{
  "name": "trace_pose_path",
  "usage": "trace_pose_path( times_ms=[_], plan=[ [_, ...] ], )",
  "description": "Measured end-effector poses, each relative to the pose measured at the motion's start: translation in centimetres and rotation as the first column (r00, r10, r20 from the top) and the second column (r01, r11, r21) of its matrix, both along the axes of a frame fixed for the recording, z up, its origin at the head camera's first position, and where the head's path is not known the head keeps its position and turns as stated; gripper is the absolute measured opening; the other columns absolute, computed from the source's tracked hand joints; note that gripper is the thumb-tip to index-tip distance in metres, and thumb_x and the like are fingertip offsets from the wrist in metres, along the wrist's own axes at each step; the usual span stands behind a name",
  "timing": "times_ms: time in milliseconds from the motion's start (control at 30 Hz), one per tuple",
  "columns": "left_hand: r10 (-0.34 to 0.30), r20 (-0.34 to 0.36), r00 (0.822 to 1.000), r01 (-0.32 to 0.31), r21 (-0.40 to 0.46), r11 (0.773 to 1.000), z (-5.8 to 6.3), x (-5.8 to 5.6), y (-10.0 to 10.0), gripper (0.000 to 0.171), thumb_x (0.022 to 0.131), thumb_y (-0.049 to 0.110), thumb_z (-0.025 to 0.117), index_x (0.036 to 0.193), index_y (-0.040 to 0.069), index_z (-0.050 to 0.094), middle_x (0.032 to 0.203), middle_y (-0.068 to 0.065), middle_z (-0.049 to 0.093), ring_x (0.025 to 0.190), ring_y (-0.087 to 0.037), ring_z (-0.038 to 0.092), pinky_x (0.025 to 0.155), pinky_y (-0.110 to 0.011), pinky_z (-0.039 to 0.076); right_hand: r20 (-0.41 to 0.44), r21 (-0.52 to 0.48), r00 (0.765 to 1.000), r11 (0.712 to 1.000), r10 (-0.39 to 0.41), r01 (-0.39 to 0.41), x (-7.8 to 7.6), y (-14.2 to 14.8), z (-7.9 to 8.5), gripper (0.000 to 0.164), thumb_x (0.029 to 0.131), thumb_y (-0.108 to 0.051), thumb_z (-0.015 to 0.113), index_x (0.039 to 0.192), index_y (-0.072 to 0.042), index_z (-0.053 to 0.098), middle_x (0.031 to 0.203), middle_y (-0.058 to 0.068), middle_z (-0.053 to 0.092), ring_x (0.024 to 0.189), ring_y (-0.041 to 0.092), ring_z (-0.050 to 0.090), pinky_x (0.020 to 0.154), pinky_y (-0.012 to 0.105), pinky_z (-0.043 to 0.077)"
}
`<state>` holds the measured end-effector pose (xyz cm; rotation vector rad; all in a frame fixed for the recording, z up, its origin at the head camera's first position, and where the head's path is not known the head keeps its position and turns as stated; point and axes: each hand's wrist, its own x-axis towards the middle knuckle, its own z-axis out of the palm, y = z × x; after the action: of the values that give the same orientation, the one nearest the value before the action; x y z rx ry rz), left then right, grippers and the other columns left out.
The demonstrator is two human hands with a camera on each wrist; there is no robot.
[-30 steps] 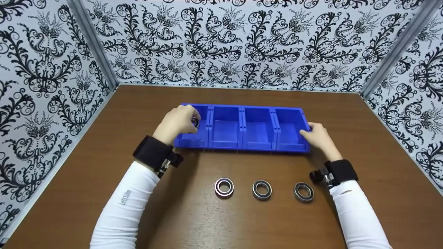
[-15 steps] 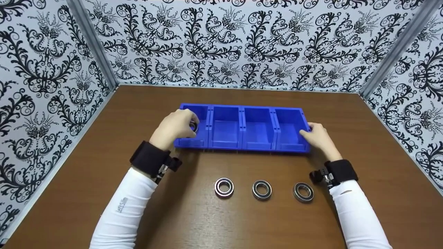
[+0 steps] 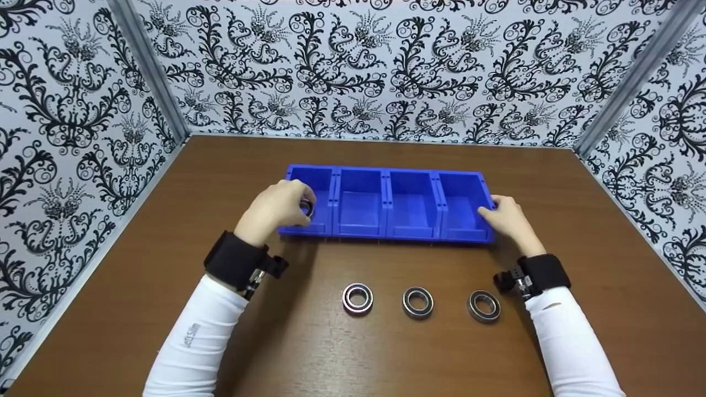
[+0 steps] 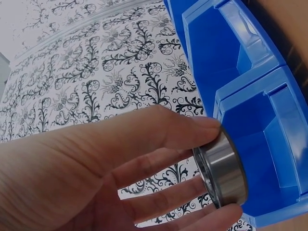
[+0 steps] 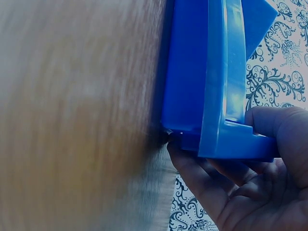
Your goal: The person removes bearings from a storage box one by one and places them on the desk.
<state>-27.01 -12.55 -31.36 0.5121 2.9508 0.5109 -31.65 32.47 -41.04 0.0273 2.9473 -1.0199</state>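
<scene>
My left hand pinches a ball bearing between thumb and fingers, at the leftmost compartment of a blue bin row. In the left wrist view the bearing's smooth metal outer ring faces the bin opening. Part of this bearing is hidden by the fingers in the head view. My right hand grips the right end wall of the bin row, thumb on the inner side and fingers outside and under, as the right wrist view shows of the blue wall.
Three more bearings lie flat in a row on the brown table in front of the bins: a left one, a middle one and a right one. Patterned walls with grey corner posts enclose the table's back and sides.
My left hand has come slightly nearer to me and to the left, the bearing still in its grip. The right hand, the bin row and the three table bearings have stayed put.
</scene>
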Motion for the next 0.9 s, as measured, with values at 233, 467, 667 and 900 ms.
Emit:
trace_pose_path(
  times_ms=[233,467,667,900],
  plan=[
    [-0.018,0.015,1.0,0.018,-0.014,1.0,0.1,0.5,0.0,0.036,0.078,0.009,0.073,0.113,0.004,0.075,0.114,-0.015,0.073,0.099,-0.028,0.066,0.092,-0.047,0.055,-0.019,-0.002,1.0,1.0,0.001,-0.001,0.1,0.0,0.0,0.053,0.1,-0.017,0.052,0.141,0.016,0.048,0.134,0.039,0.059,0.113,0.042,0.066,0.098,0.053,0.054],
    [-0.04,0.017,0.999,0.04,-0.021,0.999,0.1,1.2,0.0,0.033,0.077,0.008,0.073,0.11,0.004,0.075,0.112,-0.015,0.072,0.102,-0.03,0.065,0.093,-0.048,0.054,-0.019,-0.001,1.0,1.0,-0.001,0.001,0.0,0.1,-0.1,0.053,0.1,-0.017,0.052,0.141,0.016,0.048,0.134,0.04,0.058,0.114,0.044,0.065,0.1,0.055,0.053],
    [-0.069,0.012,0.998,0.07,-0.015,0.997,0.0,1.8,-0.1,0.034,0.075,0.006,0.072,0.109,0.004,0.075,0.114,-0.016,0.073,0.109,-0.035,0.067,0.095,-0.05,0.054,-0.014,-0.004,1.0,1.0,0.003,-0.003,0.0,0.1,0.0,0.054,0.1,-0.017,0.051,0.142,0.017,0.047,0.134,0.041,0.057,0.116,0.047,0.064,0.101,0.056,0.052],
    [-0.087,0.004,0.996,0.087,-0.008,0.996,-0.1,2.6,-0.4,0.035,0.076,0.008,0.073,0.111,0.004,0.075,0.114,-0.014,0.075,0.108,-0.034,0.068,0.095,-0.05,0.054,-0.005,-0.005,1.0,1.0,-0.003,0.003,0.0,0.0,0.0,0.054,0.1,-0.017,0.051,0.143,0.016,0.046,0.136,0.04,0.056,0.118,0.049,0.063,0.102,0.057,0.052]
  ],
)
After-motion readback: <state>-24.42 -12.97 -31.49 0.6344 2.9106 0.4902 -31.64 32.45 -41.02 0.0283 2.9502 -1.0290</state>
